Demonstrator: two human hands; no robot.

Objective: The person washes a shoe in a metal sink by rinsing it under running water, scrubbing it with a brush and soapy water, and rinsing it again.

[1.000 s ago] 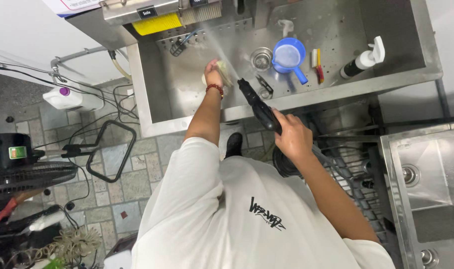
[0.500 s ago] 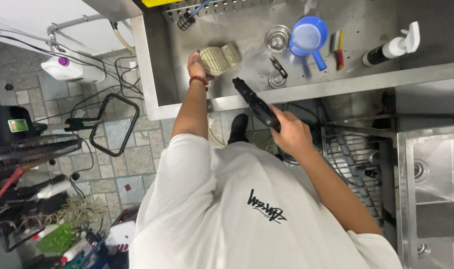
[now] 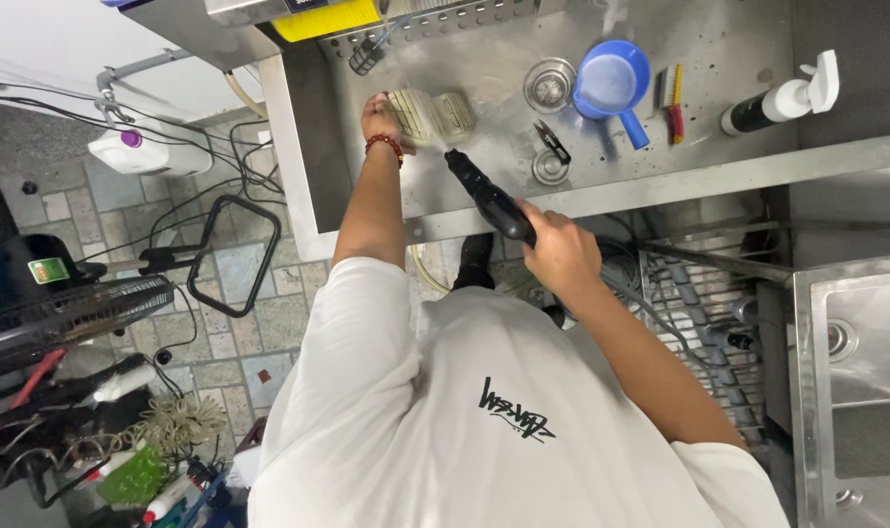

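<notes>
My left hand (image 3: 379,119), with a red bead bracelet on the wrist, holds a beige ribbed shoe (image 3: 433,112) down on the floor of a steel sink (image 3: 484,59). My right hand (image 3: 562,252) grips a black spray gun (image 3: 489,200) over the sink's front edge. Its nozzle points at the shoe from just beside it, and a little mist shows at the tip. The sink floor around the shoe looks wet.
In the sink lie a blue scoop (image 3: 611,83), a drain strainer (image 3: 549,84), small clippers (image 3: 553,142), two brushes (image 3: 672,98) and a spray bottle (image 3: 779,102). A second steel basin (image 3: 855,391) stands at the right. Cables, a fan (image 3: 68,313) and a white jug (image 3: 132,152) crowd the tiled floor at left.
The long spray jet seen a second ago is gone. The shoe now lies flatter under my left hand, and the gun's nozzle has come closer to it.
</notes>
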